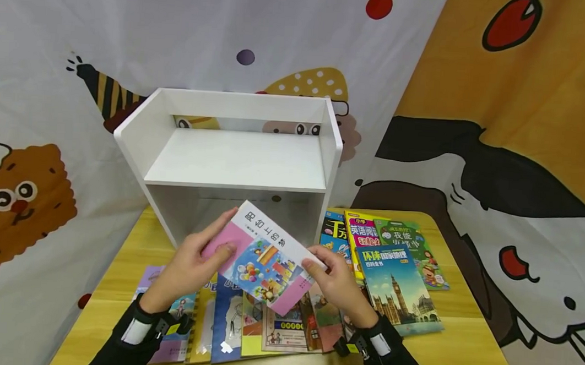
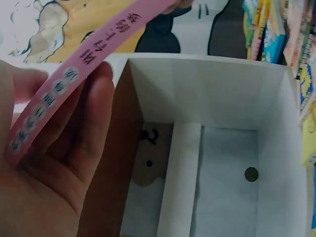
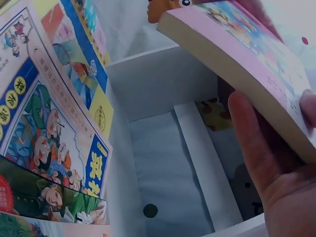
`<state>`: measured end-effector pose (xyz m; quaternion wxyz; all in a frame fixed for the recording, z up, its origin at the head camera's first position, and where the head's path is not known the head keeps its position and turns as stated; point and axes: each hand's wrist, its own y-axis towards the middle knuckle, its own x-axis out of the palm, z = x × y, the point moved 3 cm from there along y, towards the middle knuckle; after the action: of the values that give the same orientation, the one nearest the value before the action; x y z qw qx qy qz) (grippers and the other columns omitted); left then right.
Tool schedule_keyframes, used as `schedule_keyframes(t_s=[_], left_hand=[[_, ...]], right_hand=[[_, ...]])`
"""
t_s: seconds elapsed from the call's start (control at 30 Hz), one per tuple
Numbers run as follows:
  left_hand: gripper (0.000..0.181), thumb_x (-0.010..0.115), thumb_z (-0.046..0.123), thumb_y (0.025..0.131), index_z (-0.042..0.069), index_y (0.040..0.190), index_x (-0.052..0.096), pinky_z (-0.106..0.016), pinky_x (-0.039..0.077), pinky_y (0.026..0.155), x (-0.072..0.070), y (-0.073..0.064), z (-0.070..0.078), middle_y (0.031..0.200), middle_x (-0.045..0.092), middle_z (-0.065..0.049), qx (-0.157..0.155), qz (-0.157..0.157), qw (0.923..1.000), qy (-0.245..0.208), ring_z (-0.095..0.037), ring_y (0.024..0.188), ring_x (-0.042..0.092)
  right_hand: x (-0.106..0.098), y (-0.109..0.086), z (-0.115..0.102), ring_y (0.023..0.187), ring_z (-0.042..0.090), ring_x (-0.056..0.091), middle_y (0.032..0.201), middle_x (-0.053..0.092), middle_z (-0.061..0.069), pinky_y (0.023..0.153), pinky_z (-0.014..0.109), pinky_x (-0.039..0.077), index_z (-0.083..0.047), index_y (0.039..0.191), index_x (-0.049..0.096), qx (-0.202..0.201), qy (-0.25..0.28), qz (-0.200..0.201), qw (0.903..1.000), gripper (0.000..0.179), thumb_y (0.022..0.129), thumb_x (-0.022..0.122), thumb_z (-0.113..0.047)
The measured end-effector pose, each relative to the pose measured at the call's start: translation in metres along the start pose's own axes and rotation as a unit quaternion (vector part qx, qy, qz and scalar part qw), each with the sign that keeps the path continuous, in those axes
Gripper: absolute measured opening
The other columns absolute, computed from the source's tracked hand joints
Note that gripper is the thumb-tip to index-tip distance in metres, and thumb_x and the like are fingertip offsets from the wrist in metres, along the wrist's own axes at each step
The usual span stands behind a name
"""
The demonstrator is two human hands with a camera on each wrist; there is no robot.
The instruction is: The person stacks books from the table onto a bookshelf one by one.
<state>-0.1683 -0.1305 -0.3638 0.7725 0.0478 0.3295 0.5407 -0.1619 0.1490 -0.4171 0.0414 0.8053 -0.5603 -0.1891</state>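
A thick pink-and-white book [image 1: 267, 258] with a colourful toy picture on its cover is held up in front of the shelf, tilted. My left hand [image 1: 192, 265] grips its left end, thumb on the cover; the left wrist view shows the pink spine [image 2: 64, 84] lying across the palm. My right hand [image 1: 339, 284] pinches the opposite end, thumb on top and fingers beneath. In the right wrist view the page edges [image 3: 232, 74] face the camera. Behind the book stands a white two-level shelf [image 1: 236, 157], its lower compartment partly hidden by the book.
Several books and booklets [image 1: 228, 322] lie overlapping along the table's front, partly covered by the forearms. To the right, more books, including one with a clock tower cover [image 1: 398, 293], lie overlapping on the wooden table [image 1: 467, 346]. A printed cloth [image 1: 191, 28] hangs behind.
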Motion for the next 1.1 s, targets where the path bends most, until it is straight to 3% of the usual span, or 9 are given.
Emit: schedule_keyframes(t_s=[0.13, 0.2, 0.3, 0.37, 0.57, 0.7, 0.77, 0.9, 1.1], left_hand=[[0.063, 0.054, 0.007, 0.093, 0.019, 0.148, 0.025, -0.027, 0.046, 0.035, 0.004, -0.002, -0.003, 0.098, 0.063, -0.008, 0.009, 0.007, 0.9999, -0.011, -0.015, 0.051, 0.054], [0.064, 0.053, 0.003, 0.092, 0.018, 0.148, 0.025, -0.028, 0.046, 0.034, 0.003, -0.003, -0.002, 0.096, 0.063, -0.011, 0.018, 0.02, 0.9995, -0.017, -0.016, 0.048, 0.052], [0.066, 0.053, 0.0, 0.091, 0.018, 0.148, 0.025, -0.028, 0.047, 0.036, 0.0, -0.005, 0.005, 0.105, 0.062, -0.014, 0.025, 0.046, 0.9985, -0.016, -0.017, 0.05, 0.052], [0.067, 0.052, -0.003, 0.091, 0.018, 0.149, 0.023, -0.029, 0.048, 0.039, -0.003, -0.005, 0.011, 0.122, 0.056, -0.015, 0.026, 0.07, 0.9971, -0.017, -0.019, 0.054, 0.052], [0.068, 0.046, -0.002, 0.094, 0.022, 0.15, 0.015, -0.028, 0.055, 0.054, -0.011, -0.002, 0.021, 0.147, 0.035, -0.008, 0.005, 0.137, 0.9895, -0.047, -0.025, 0.077, 0.056], [0.065, 0.044, 0.004, 0.097, 0.026, 0.15, 0.014, -0.026, 0.056, 0.072, -0.01, 0.0, 0.015, 0.152, 0.025, -0.002, -0.026, 0.16, 0.9834, -0.081, -0.026, 0.102, 0.053], [0.063, 0.045, 0.009, 0.097, 0.028, 0.149, 0.015, -0.026, 0.054, 0.078, -0.008, -0.002, 0.008, 0.153, 0.022, 0.001, -0.051, 0.169, 0.9803, -0.089, -0.024, 0.111, 0.05], [0.06, 0.045, 0.015, 0.098, 0.031, 0.148, 0.016, -0.022, 0.052, 0.08, -0.002, -0.01, -0.007, 0.151, 0.026, 0.0, -0.091, 0.187, 0.9736, -0.096, -0.023, 0.109, 0.05], [0.06, 0.044, 0.015, 0.098, 0.03, 0.149, 0.015, -0.022, 0.049, 0.088, 0.002, -0.02, -0.02, 0.149, 0.029, -0.001, -0.099, 0.197, 0.969, -0.111, -0.023, 0.112, 0.047]], right_hand=[[0.003, 0.0, 0.006, 0.076, 0.025, 0.065, 0.103, 0.065, 0.012, 0.053, 0.039, 0.057, -0.013, 0.122, 0.054, 0.019, 0.024, -0.003, 0.9995, 0.026, 0.098, 0.048, -0.019], [0.004, 0.0, 0.009, 0.079, 0.027, 0.065, 0.107, 0.063, 0.015, 0.056, 0.041, 0.057, -0.012, 0.131, 0.047, 0.01, 0.043, 0.005, 0.999, 0.033, 0.098, 0.048, -0.016], [0.003, 0.001, 0.012, 0.085, 0.031, 0.064, 0.113, 0.06, 0.02, 0.062, 0.043, 0.057, -0.014, 0.143, 0.029, -0.012, 0.079, 0.017, 0.9967, 0.048, 0.098, 0.045, -0.009], [0.003, 0.001, 0.012, 0.093, 0.034, 0.061, 0.12, 0.055, 0.021, 0.066, 0.046, 0.057, -0.019, 0.149, 0.016, -0.022, 0.106, 0.024, 0.9938, 0.06, 0.098, 0.044, -0.006], [0.009, 0.003, 0.0, 0.1, 0.04, 0.055, 0.128, 0.046, 0.022, 0.071, 0.046, 0.055, -0.033, 0.149, -0.006, -0.04, 0.145, 0.035, 0.9881, 0.081, 0.096, 0.044, 0.001], [0.022, 0.005, -0.006, 0.087, 0.043, 0.058, 0.127, 0.049, 0.02, 0.064, 0.041, 0.057, -0.034, 0.149, -0.006, -0.029, 0.157, 0.023, 0.9869, 0.078, 0.097, 0.043, -0.002], [0.03, 0.005, -0.006, 0.076, 0.046, 0.058, 0.124, 0.051, 0.021, 0.058, 0.045, 0.056, -0.034, 0.149, -0.006, -0.017, 0.172, 0.013, 0.9849, 0.076, 0.098, 0.042, -0.004], [0.042, 0.003, 0.0, 0.057, 0.047, 0.054, 0.104, 0.055, 0.025, 0.048, 0.053, 0.052, -0.038, 0.148, -0.006, 0.018, 0.182, 0.007, 0.9831, 0.073, 0.099, 0.04, -0.009], [0.05, 0.0, 0.008, 0.048, 0.043, 0.05, 0.085, 0.059, 0.028, 0.042, 0.057, 0.048, -0.039, 0.148, -0.004, 0.04, 0.168, 0.009, 0.9849, 0.07, 0.1, 0.041, -0.015]])
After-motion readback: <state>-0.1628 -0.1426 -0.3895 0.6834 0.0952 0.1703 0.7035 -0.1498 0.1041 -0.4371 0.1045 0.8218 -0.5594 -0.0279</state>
